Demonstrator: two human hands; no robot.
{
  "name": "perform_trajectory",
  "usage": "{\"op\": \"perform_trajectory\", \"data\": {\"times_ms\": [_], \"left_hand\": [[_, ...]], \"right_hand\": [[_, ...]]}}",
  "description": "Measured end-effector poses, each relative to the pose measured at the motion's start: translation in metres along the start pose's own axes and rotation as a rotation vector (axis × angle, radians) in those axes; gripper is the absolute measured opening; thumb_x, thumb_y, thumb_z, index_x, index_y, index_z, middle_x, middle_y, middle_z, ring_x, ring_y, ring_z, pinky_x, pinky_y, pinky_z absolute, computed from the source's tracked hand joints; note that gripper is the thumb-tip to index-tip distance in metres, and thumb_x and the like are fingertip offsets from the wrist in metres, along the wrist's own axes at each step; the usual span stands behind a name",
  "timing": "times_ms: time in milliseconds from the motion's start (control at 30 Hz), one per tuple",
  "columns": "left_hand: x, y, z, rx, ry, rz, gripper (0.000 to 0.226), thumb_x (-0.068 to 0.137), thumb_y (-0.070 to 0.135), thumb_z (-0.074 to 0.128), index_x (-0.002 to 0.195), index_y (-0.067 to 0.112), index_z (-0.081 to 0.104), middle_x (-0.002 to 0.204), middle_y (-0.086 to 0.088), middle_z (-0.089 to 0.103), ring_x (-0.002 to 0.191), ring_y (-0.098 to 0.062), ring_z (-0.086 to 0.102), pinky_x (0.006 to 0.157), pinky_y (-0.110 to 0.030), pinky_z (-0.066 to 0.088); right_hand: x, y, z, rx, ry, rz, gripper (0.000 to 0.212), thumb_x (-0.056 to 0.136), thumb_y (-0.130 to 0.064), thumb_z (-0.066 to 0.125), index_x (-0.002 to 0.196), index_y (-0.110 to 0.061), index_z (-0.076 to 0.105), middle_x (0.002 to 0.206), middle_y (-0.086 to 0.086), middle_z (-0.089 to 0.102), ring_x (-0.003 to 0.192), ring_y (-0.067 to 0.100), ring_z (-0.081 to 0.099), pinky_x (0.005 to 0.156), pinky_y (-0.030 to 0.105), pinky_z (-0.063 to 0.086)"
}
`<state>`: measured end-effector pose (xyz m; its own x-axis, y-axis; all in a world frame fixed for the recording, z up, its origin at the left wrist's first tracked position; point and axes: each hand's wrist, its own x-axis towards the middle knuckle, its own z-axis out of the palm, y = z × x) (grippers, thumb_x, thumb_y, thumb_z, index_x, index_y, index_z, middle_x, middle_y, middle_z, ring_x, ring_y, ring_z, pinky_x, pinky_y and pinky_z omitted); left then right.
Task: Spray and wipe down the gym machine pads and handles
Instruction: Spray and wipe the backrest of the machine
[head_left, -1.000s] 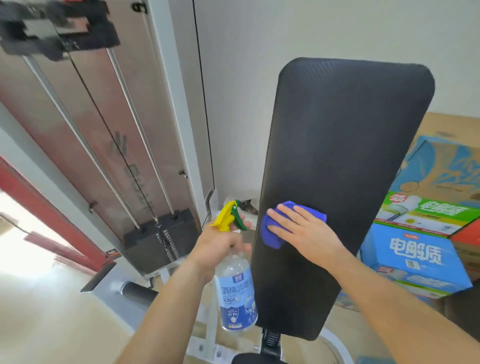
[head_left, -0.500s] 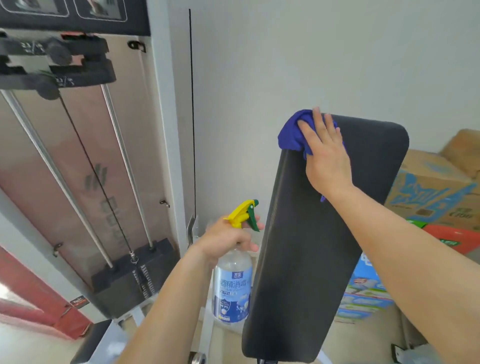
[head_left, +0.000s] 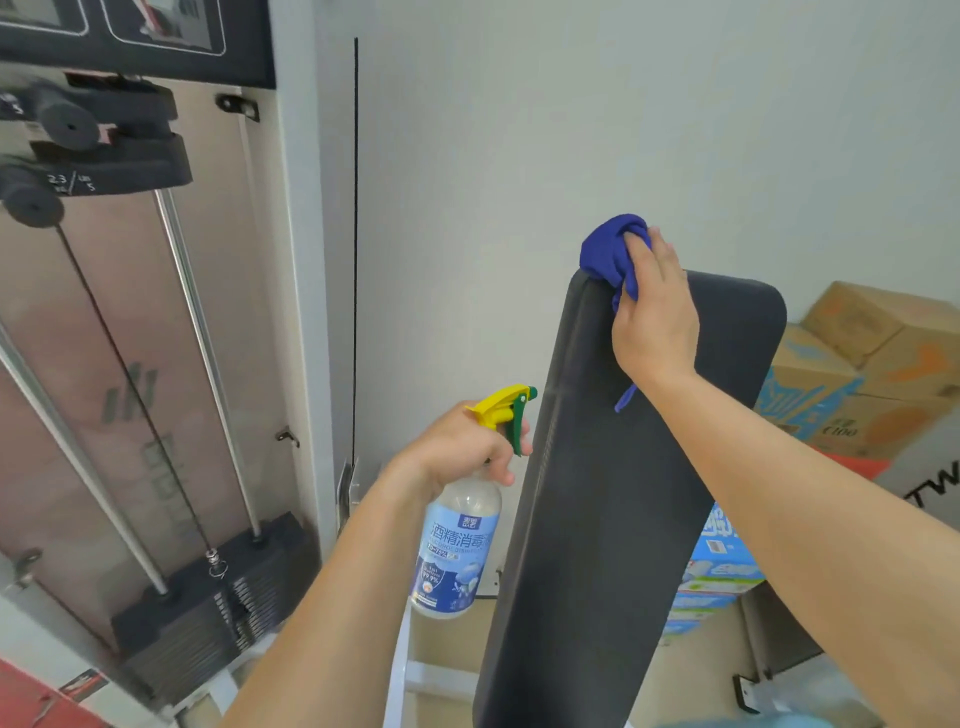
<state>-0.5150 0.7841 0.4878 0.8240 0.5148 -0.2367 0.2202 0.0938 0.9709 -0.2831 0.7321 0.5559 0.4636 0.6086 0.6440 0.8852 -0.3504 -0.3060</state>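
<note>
My right hand (head_left: 655, 314) presses a bunched blue cloth (head_left: 612, 253) over the top left corner of the back pad (head_left: 623, 493), fingers spread flat on top of it, palm against the pad face. My left hand (head_left: 460, 448) is just left of the pad, about halfway down its edge, closed round the neck of the spray bottle (head_left: 457, 545) with a finger near the green trigger; the yellow nozzle points at the pad's side.

The risk I see is the cloth. It is balled up and part of it rides above the pad's rim, so a hard stroke could push it off over the top and behind the pad. A loose blue cord hangs below my wrist and could snag. With my finger so near the trigger, a careless squeeze would probably fire at the pad's edge, not its face.

The pad is a long, upright black slab with rounded corners and a matte, finely grained cover. The bottle is clear plastic with a blue label. Far left of the pad stand the machine's chrome guide rods (head_left: 208, 353) and black weight stack (head_left: 208, 613). Right of the pad are cardboard boxes (head_left: 857, 374).
</note>
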Motion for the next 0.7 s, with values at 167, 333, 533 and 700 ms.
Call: {"op": "perform_trajectory", "data": {"times_ms": [167, 333, 533, 700], "left_hand": [[0.008, -0.014, -0.012, -0.158, 0.115, 0.003, 0.048, 0.074, -0.02, 0.051, 0.113, 0.004, 0.067, 0.114, -0.01, 0.074, 0.087, -0.02, 0.068, 0.06, -0.023, 0.054], [-0.001, -0.028, -0.026, -0.249, 0.182, 0.002, 0.051, 0.067, -0.016, 0.055, 0.111, 0.006, 0.067, 0.115, -0.012, 0.073, 0.086, -0.022, 0.067, 0.062, -0.024, 0.055], [-0.021, -0.045, -0.024, -0.165, 0.213, -0.02, 0.058, 0.056, -0.009, 0.061, 0.112, 0.006, 0.067, 0.113, -0.009, 0.074, 0.094, -0.019, 0.067, 0.063, -0.025, 0.059], [-0.037, -0.047, -0.013, -0.111, 0.209, -0.047, 0.062, 0.049, -0.001, 0.058, 0.109, 0.01, 0.067, 0.111, -0.004, 0.075, 0.087, -0.024, 0.071, 0.086, -0.048, 0.052]], "right_hand": [[0.006, 0.006, 0.007, -0.169, 0.015, -0.347, 0.051, 0.092, -0.005, 0.041, 0.14, -0.01, 0.058, 0.152, 0.013, 0.054, 0.139, 0.043, 0.047, 0.115, 0.061, 0.036], [-0.023, -0.013, 0.031, -0.481, -0.24, -0.828, 0.032, 0.073, -0.021, 0.043, 0.075, -0.011, 0.074, 0.075, 0.008, 0.071, 0.084, 0.035, 0.066, 0.1, 0.046, 0.045], [-0.144, 0.028, 0.076, -0.644, -0.717, -1.056, 0.014, 0.079, -0.021, 0.074, 0.093, -0.02, 0.075, 0.091, 0.003, 0.07, 0.093, 0.033, 0.062, 0.103, 0.045, 0.045], [-0.046, 0.039, 0.028, -0.525, -0.374, -1.282, 0.02, 0.095, -0.015, 0.052, 0.106, -0.018, 0.068, 0.114, 0.007, 0.07, 0.109, 0.032, 0.067, 0.115, 0.043, 0.039]]}}
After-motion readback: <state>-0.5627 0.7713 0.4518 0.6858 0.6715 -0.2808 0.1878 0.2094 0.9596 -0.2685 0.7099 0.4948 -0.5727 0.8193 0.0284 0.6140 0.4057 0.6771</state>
